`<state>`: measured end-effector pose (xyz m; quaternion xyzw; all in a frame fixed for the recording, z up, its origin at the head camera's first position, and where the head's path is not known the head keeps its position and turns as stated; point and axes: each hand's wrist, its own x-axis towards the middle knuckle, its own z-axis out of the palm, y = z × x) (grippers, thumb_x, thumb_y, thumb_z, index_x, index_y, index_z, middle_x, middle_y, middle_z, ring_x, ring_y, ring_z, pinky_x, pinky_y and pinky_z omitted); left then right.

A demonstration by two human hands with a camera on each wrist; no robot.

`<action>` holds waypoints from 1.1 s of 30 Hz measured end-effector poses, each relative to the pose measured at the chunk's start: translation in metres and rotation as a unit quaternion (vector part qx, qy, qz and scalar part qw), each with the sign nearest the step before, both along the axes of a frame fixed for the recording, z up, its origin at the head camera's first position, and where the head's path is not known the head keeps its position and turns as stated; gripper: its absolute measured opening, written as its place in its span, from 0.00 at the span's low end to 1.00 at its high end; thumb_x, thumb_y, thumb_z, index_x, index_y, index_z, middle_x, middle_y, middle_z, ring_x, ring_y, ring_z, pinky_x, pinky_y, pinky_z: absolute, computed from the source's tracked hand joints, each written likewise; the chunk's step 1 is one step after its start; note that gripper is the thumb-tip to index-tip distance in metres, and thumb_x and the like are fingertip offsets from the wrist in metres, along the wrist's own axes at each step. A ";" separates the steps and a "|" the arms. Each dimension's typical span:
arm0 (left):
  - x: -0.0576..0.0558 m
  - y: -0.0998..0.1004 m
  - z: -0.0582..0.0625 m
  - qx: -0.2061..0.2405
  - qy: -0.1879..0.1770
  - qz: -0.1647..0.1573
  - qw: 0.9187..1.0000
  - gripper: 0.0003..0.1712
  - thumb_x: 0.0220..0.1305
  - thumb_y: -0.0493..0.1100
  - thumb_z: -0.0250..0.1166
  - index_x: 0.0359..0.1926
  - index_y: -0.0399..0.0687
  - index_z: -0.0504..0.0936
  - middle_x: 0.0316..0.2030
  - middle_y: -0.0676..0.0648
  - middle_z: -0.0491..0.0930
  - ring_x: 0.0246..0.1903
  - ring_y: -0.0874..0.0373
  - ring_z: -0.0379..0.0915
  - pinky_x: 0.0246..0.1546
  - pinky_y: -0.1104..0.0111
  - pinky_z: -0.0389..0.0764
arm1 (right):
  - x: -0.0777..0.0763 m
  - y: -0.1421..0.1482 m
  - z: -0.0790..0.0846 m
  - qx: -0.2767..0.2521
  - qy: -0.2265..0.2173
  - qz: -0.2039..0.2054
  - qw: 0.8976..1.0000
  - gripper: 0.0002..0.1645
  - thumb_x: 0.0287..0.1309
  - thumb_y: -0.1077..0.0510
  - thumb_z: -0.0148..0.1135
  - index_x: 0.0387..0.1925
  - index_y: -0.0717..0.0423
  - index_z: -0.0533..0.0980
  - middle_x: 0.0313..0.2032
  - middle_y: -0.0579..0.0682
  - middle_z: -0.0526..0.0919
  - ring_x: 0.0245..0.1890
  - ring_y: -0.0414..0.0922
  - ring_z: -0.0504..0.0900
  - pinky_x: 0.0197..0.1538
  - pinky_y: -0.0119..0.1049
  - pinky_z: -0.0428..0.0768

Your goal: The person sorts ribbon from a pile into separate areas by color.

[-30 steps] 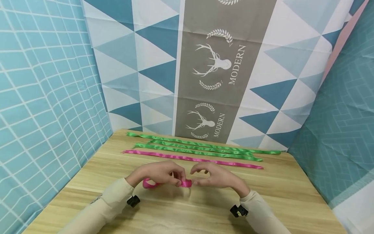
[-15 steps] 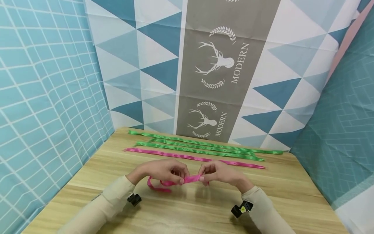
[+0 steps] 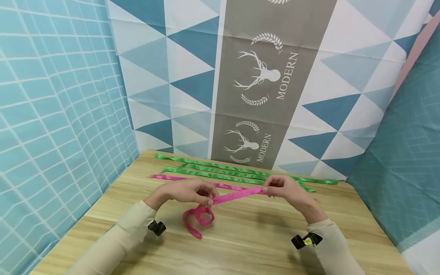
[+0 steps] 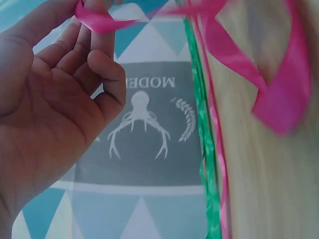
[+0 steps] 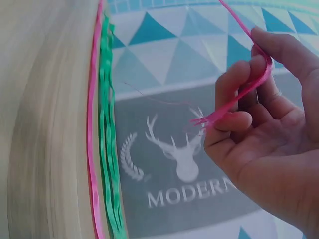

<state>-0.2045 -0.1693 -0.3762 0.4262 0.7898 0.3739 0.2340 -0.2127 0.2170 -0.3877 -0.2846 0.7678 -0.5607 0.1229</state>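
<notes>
A pink ribbon is stretched between my two hands above the table, sloping up toward the right. My left hand pinches it between thumb and fingers, and the rest of the ribbon dangles below that hand in curls. In the left wrist view a loop of the pink ribbon hangs over the wood. My right hand pinches the ribbon near its other end. The right wrist view shows its frayed tip lying across the curled fingers.
Several green ribbons lie lengthwise along the back of the wooden table. Another pink ribbon lies just in front of them. A patterned cloth backdrop rises behind, with a blue checked cloth on the left.
My right hand has taken hold of the ribbon and moved right and up, drawing a longer straight stretch out from the left hand. The curled part now hangs lower under the left hand.
</notes>
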 end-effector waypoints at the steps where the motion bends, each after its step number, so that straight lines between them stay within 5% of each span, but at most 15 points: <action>1: -0.001 -0.001 0.001 -0.001 0.001 0.000 1.000 0.07 0.74 0.47 0.64 0.48 0.52 0.83 0.31 0.44 0.81 0.28 0.59 0.72 0.33 0.68 0.74 | 0.001 0.007 0.000 -0.002 -0.003 -0.014 1.000 0.14 0.68 0.55 0.67 0.40 0.65 0.79 0.27 0.57 0.77 0.27 0.49 0.74 0.33 0.42 0.76; 10: -0.012 -0.019 0.011 -0.003 0.003 0.066 0.998 0.07 0.71 0.49 0.67 0.44 0.54 0.83 0.32 0.44 0.81 0.31 0.45 0.77 0.34 0.57 0.80 | 0.010 0.057 -0.009 -0.014 -0.015 -0.096 0.995 0.13 0.70 0.57 0.65 0.40 0.66 0.76 0.29 0.63 0.72 0.30 0.56 0.71 0.36 0.42 0.76; 17: -0.026 -0.042 0.012 0.020 0.023 0.121 0.992 0.10 0.69 0.50 0.69 0.45 0.51 0.82 0.30 0.50 0.78 0.29 0.56 0.71 0.33 0.65 0.74 | 0.010 0.089 -0.016 -0.016 -0.029 -0.115 0.993 0.19 0.72 0.57 0.62 0.43 0.73 0.72 0.28 0.59 0.73 0.29 0.48 0.73 0.38 0.42 0.76; 25: -0.033 -0.062 0.011 0.099 -0.018 0.131 0.986 0.12 0.71 0.44 0.68 0.45 0.42 0.78 0.36 0.35 0.79 0.35 0.32 0.74 0.37 0.57 0.79 | 0.003 0.115 -0.028 -0.029 -0.051 -0.143 0.988 0.23 0.73 0.56 0.61 0.46 0.77 0.70 0.30 0.57 0.75 0.27 0.48 0.74 0.36 0.40 0.77; 33: -0.042 -0.093 -0.004 0.134 -0.036 0.155 0.978 0.11 0.69 0.43 0.70 0.43 0.40 0.80 0.38 0.37 0.78 0.39 0.44 0.75 0.43 0.56 0.80 | -0.009 0.132 -0.050 -0.010 -0.075 -0.177 0.981 0.23 0.71 0.56 0.64 0.48 0.78 0.73 0.32 0.58 0.78 0.29 0.51 0.75 0.35 0.43 0.79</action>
